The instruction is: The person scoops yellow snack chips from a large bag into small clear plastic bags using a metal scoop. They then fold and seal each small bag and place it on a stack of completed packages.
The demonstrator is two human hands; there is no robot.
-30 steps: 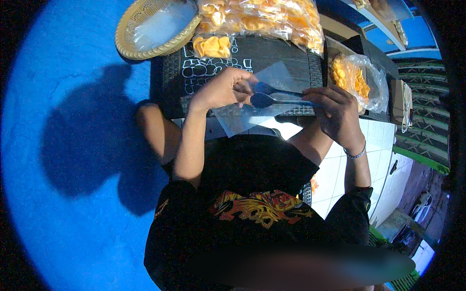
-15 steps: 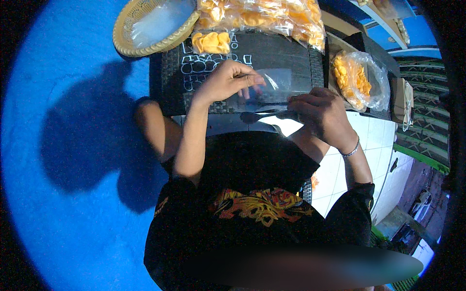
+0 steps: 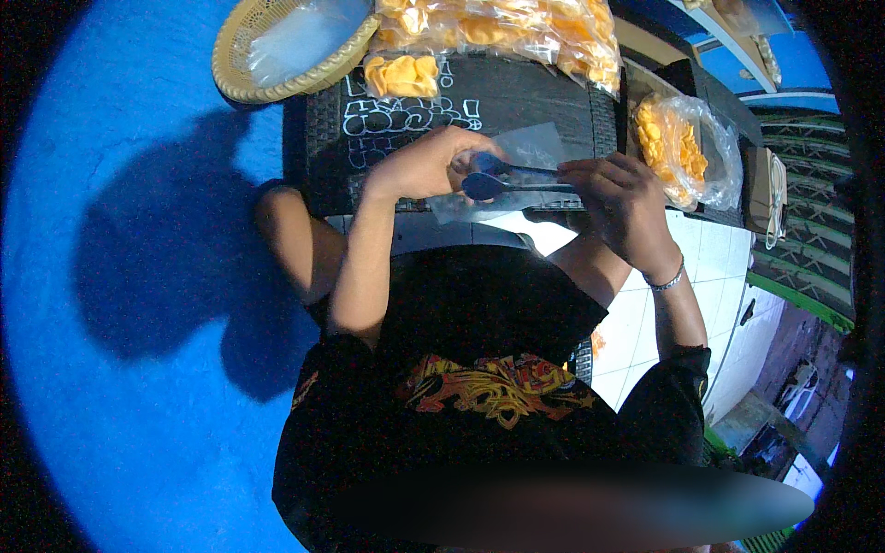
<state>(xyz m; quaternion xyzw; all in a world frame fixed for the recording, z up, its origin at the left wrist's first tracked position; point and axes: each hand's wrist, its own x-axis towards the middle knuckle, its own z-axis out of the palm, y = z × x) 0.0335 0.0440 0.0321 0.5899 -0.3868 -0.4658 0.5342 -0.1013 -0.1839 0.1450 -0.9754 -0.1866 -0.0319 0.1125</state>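
Observation:
My left hand [image 3: 426, 166] has its fingers closed on a clear plastic bag [image 3: 536, 143] above the near edge of the dark table [image 3: 535, 88]. The bag looks flat, and its mouth is hard to make out. From the right, my right hand [image 3: 619, 205] grips dark tongs [image 3: 483, 187] with rounded, spoon-like ends. Those ends lie over the bag, close to my left fingertips, and no food shows between them. Further back on the table sits a small filled bag of orange-yellow chips [image 3: 403, 76].
Several packed bags of chips [image 3: 498, 35] are heaped at the table's far side. A tan woven basket [image 3: 318, 89] at the far left holds clear plastic bags [image 3: 309, 41]. To the right stands a large open bag of loose chips [image 3: 671, 152]. A blue surface [image 3: 147, 415] fills the left.
My left hand has taken hold of the clear bag and brought it nearer. The tongs in my right hand have swung up and over the bag.

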